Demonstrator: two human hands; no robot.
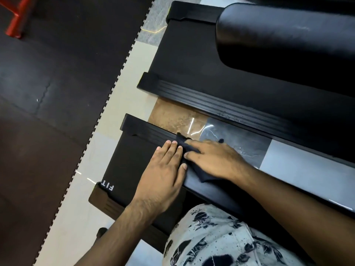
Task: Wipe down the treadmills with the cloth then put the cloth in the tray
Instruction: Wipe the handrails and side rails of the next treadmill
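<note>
I see a black treadmill with a ribbed side rail (192, 64) further away, and a nearer black treadmill with white "FIT" letters (130, 160) below me. My left hand (163, 175) lies flat on its belt, fingers straight and together. My right hand (215, 158) presses flat on the small black cloth (200, 174), which lies on the nearer treadmill's side rail.

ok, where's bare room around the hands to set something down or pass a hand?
Free: the near belt between the left hand and the FIT lettering; the tiled floor between the near rail and far rail; the far belt. Crowded: on the near rail, where the right hand presses the cloth beside the left hand.
</note>
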